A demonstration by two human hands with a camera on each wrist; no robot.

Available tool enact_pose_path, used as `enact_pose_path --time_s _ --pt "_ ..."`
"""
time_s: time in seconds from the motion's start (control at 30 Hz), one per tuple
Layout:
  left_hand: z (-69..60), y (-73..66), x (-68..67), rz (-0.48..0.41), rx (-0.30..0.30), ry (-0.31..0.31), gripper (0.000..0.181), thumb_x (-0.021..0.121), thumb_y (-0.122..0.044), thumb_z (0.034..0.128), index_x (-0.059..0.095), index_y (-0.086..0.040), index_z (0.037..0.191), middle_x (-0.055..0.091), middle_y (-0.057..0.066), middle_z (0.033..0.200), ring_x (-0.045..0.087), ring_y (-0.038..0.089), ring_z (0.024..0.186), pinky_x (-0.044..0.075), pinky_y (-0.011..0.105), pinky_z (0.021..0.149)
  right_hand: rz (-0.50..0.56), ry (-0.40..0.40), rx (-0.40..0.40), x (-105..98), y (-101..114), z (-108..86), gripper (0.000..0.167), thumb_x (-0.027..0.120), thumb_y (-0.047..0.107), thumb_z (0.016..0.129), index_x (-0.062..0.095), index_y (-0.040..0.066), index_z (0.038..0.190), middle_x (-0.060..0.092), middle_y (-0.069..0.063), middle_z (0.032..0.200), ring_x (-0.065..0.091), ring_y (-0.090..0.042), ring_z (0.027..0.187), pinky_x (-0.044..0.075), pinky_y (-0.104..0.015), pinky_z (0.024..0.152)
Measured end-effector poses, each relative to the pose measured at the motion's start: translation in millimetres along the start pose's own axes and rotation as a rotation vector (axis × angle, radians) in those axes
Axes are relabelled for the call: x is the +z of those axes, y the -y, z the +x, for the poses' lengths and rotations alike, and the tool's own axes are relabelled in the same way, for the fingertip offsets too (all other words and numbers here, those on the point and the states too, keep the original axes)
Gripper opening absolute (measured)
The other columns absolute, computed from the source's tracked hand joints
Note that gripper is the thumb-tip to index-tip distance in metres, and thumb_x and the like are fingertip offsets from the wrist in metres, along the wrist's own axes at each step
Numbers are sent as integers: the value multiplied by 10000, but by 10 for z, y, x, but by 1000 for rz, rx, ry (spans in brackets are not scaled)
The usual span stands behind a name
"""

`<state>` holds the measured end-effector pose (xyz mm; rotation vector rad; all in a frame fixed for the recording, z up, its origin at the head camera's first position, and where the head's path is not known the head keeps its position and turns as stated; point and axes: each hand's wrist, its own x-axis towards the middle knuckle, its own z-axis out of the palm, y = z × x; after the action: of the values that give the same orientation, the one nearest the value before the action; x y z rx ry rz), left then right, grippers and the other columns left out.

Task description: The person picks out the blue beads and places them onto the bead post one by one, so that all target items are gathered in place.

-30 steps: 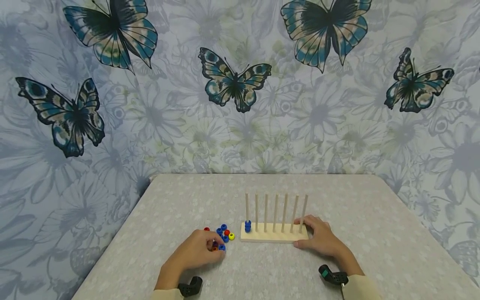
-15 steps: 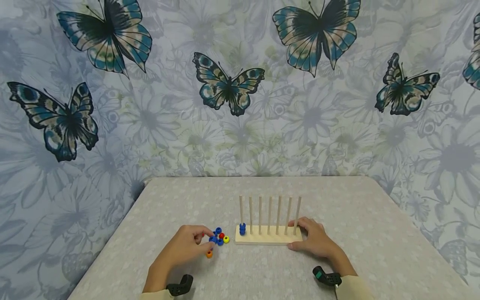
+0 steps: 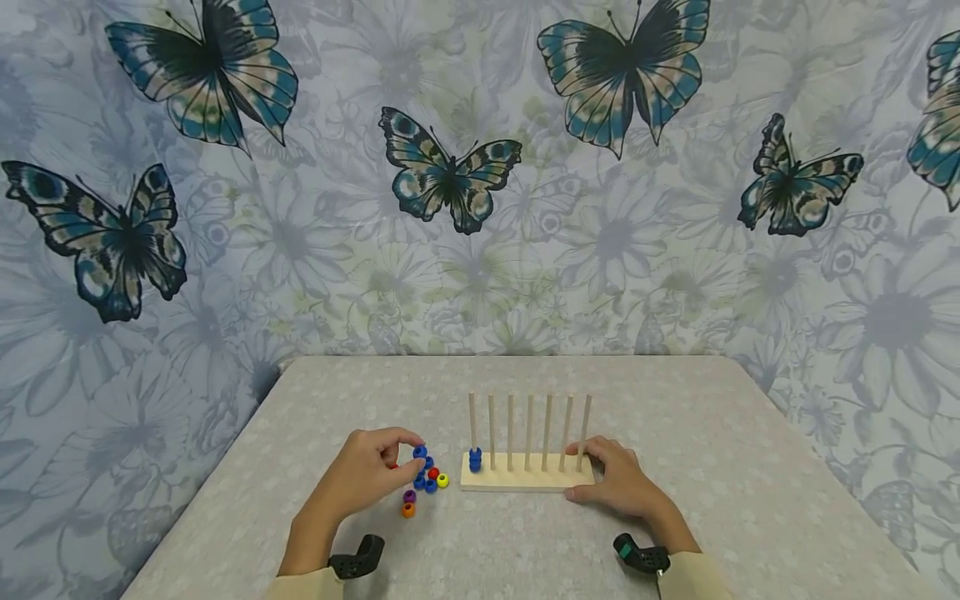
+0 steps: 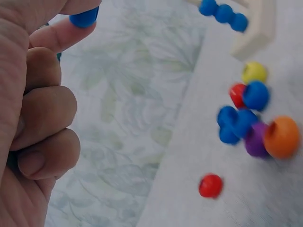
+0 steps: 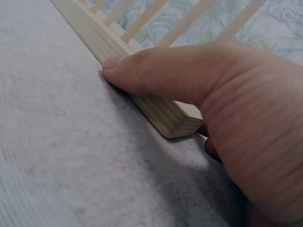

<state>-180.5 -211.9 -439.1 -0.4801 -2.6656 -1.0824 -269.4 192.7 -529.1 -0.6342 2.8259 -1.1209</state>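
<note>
My left hand (image 3: 363, 471) pinches a blue bead (image 4: 84, 19) between thumb and index finger, held up off the table; the other fingers are curled into the palm. Below and to its right lie loose beads: several blue, a yellow bead (image 3: 442, 481), a purple bead (image 3: 409, 497), an orange bead (image 3: 408, 510) and red ones, one red bead (image 4: 210, 185) apart from the rest. A wooden base with upright pegs (image 3: 525, 482) stands right of them. Three blue beads (image 4: 223, 14) sit on its leftmost peg. My right hand (image 3: 622, 482) grips the base's right end, thumb along the front edge.
The pegs right of the leftmost one carry no beads. A pale patterned cloth covers the table (image 3: 525, 550). Behind it stands a wall (image 3: 480, 292) with butterflies on it. Each wrist wears a black device, such as the left one (image 3: 358, 557).
My left hand has picked a blue bead out of the pile and lifted it, uncovering the purple and orange beads. My right hand stays on the base. The head view has shifted slightly.
</note>
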Motion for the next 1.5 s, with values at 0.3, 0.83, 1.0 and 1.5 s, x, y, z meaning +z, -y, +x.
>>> enact_pose_path --time_s 0.3,0.83,1.0,1.5 --pt "180 -119 -54 40 197 -122 215 822 -173 830 742 -246 1015 239 -163 538 167 -28 480 294 192 467 1 -9 -12 2 8 23 569 879 561 666 639 399 1155 620 192 1179 545 -145 1189 299 -459 975" --pt "429 -347 -36 -2 248 -239 195 745 -102 868 725 -177 1047 279 -127 545 176 -26 484 366 229 445 -1 20 -2 -18 31 -14 571 869 544 692 631 384 1185 612 172 1170 533 -146 1155 297 -429 949" --pt "478 -377 9 -44 247 -238 184 737 -103 878 721 -181 1044 281 -118 548 185 -19 475 363 234 430 -12 14 8 -16 5 -5 568 867 561 680 627 400 1169 603 190 1162 533 -140 1170 299 -429 956" --pt "722 -450 44 -40 248 -264 173 752 -139 878 730 -182 1044 284 -110 522 193 -5 462 311 226 457 -21 14 -3 -33 9 2 542 871 535 693 624 389 1153 604 196 1113 542 -125 1117 305 -404 921"
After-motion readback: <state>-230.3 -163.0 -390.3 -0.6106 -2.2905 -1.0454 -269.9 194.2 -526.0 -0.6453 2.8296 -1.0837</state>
